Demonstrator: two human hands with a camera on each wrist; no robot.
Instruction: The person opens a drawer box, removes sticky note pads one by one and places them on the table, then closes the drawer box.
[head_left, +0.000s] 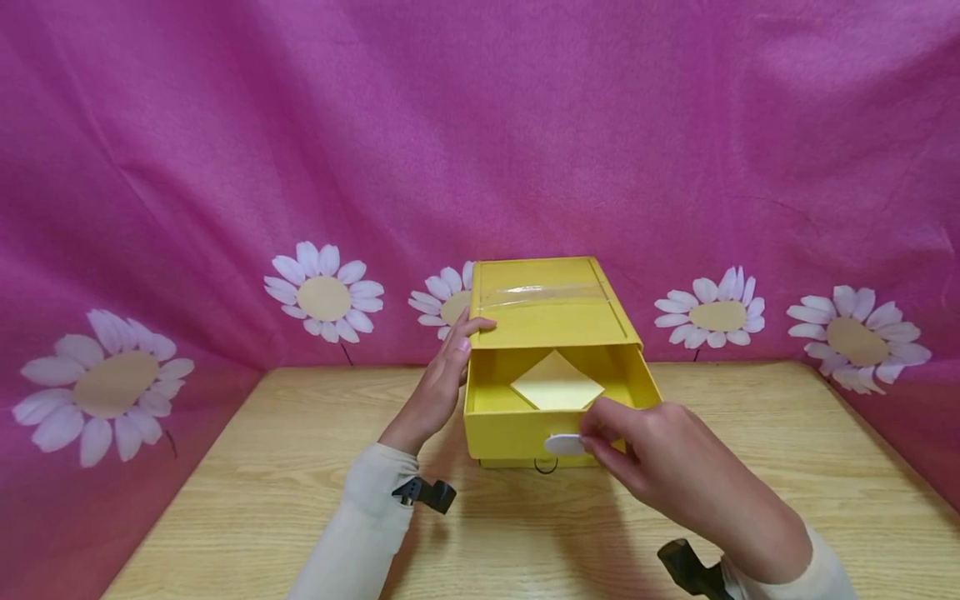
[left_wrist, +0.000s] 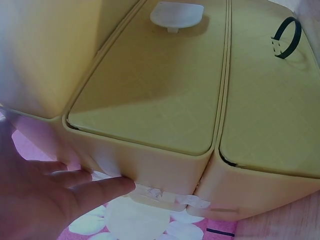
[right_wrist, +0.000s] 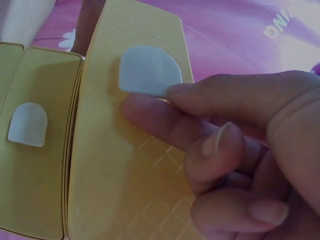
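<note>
The right hand [head_left: 667, 454] pinches a white tab handle [head_left: 562, 444] between thumb and forefinger, other fingers curled. Just behind those fingertips, the yellow top drawer [head_left: 510, 435] stands open, holding a pale-yellow paper square [head_left: 557, 385] turned cornerwise. The left hand [head_left: 437, 390], fingers spread, rests against the yellow cabinet [head_left: 536, 323], left of the pinching fingers. Below them, the closed middle drawer [left_wrist: 155, 80] and bottom drawer [left_wrist: 272, 110] hide their contents.
</note>
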